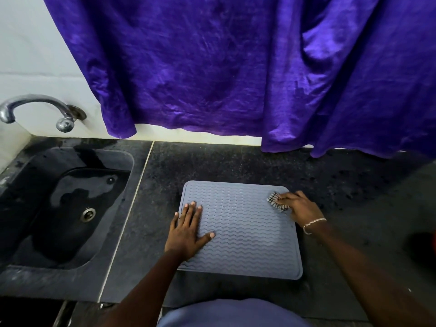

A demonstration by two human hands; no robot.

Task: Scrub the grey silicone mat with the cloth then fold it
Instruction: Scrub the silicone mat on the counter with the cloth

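So your left hand (pixel 187 230), fingers spread, pins the mat (pixel 243 232) flat while your right hand (pixel 298 206) fingers pinch the cloth (pixel 274 202) against its far-right corner.

Dark stone counter (pixel 236 161) with one mat lying on it

The grey mat (pixel 245 232) lies flat and unfolded on the counter, ribbed side up, right of a pale seam line (pixel 132 208). A sink (pixel 68 199) is set into the counter left of the seam. A purple curtain's (pixel 330 147) hem touches the back edge.
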